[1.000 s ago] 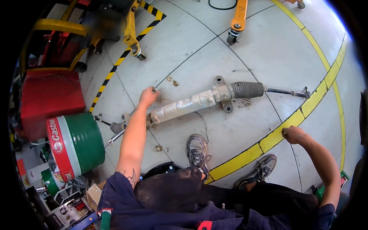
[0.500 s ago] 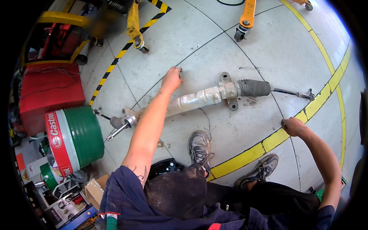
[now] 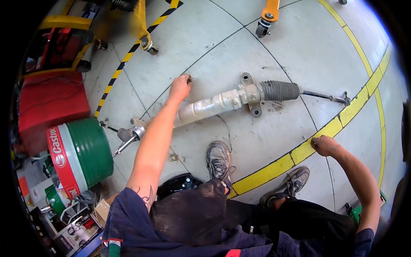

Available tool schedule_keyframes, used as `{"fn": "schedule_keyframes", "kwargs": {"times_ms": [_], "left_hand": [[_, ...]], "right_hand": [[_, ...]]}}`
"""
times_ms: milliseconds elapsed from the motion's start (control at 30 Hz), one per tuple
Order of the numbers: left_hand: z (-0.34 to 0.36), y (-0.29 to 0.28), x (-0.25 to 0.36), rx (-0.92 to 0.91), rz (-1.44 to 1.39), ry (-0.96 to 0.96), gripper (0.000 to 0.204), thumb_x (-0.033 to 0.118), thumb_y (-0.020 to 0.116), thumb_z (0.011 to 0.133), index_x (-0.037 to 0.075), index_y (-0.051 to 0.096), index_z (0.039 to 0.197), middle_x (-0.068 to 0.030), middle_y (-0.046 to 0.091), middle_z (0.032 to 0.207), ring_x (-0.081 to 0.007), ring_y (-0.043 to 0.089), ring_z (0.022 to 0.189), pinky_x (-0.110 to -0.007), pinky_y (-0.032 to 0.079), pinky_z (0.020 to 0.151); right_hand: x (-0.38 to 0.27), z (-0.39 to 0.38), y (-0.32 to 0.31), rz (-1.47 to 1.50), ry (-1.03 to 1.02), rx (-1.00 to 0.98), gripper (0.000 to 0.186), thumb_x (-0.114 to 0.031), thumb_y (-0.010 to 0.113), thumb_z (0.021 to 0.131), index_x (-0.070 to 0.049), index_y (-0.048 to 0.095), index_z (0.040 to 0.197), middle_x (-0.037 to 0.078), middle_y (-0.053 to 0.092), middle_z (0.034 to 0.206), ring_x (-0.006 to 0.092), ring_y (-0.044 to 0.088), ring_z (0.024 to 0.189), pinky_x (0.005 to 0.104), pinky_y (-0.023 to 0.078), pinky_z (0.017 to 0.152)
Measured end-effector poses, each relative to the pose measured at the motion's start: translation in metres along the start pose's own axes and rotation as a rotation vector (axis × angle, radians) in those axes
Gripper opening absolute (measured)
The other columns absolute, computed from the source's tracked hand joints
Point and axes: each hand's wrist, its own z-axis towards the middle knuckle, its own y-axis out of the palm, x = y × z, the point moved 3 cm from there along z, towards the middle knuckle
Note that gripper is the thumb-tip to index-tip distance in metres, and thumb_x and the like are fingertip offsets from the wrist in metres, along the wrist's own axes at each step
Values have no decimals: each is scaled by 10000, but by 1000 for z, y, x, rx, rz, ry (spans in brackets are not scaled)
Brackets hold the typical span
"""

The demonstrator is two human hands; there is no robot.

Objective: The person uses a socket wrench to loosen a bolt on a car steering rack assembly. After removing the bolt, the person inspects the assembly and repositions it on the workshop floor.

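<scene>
A dirty steering rack [image 3: 209, 106] with a metal housing lies slantwise on the floor before me. Its ribbed grey rubber boot [image 3: 279, 90] and dark tie rod [image 3: 321, 95] point right. At the left end a shiny splined shaft [image 3: 124, 147] sticks out toward me. My left arm reaches across the rack, hiding part of it. Just beyond the housing, my left hand [image 3: 180, 88] has its fingers curled together; what they may hold is too small to make out. My right hand [image 3: 326, 146] is closed above the yellow floor line, nearer me than the tie rod, its inside hidden.
A green, white and red drum [image 3: 90, 152] stands left, by a red box [image 3: 53, 109]. Yellow [image 3: 147, 45] and orange [image 3: 269, 13] wheeled legs stand at the far side. A shiny black part [image 3: 177, 185] lies beside my left shoe [image 3: 218, 160].
My view has shifted slightly. My left hand has drawn back a little toward the left, and its fingers have come together. My right hand has moved slightly nearer me. The rack stays put.
</scene>
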Motion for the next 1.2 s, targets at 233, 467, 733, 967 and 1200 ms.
{"fn": "schedule_keyframes", "kwargs": {"times_ms": [233, 467, 733, 967, 1200], "left_hand": [[3, 5, -2, -34, 43, 1, 245, 217, 644, 842, 30, 666, 999, -187, 673, 986, -367, 630, 953, -437, 505, 818], [-2, -2, 7, 71, 51, 80, 197, 175, 656, 831, 12, 671, 940, -184, 655, 978, -357, 608, 953, -421, 484, 849], [4, 0, -3, -33, -64, 27, 178, 137, 647, 817, -1, 662, 928, -197, 666, 938, -365, 630, 906, -418, 499, 799], [10, 14, -26, -14, -49, 66, 211, 185, 640, 815, -13, 647, 885, -199, 677, 844, -352, 664, 825, -419, 510, 727], [7, 15, -12, 6, -22, 223, 221, 176, 641, 845, -24, 627, 937, -135, 662, 733, -223, 624, 601, -341, 488, 584]], "right_hand": [[9, -4, -1, -17, 32, 41, 165, -184, 516, 868, -42, 597, 888, 191, 642, 767, 393, 621, 748, 478, 483, 662], [5, -9, -1, 3, 39, 30, 172, -188, 512, 874, -38, 594, 888, 194, 640, 772, 392, 621, 756, 475, 484, 662], [6, -11, 5, 6, 46, 42, 182, -195, 510, 870, -47, 611, 902, 192, 649, 791, 388, 629, 766, 480, 491, 675], [20, 1, 18, -17, 50, -29, 196, -211, 501, 863, -61, 624, 888, 184, 650, 811, 383, 628, 782, 487, 482, 675], [8, -12, 2, -5, 111, -50, 271, -271, 529, 863, -49, 657, 952, 169, 670, 904, 360, 639, 870, 456, 504, 741]]}}
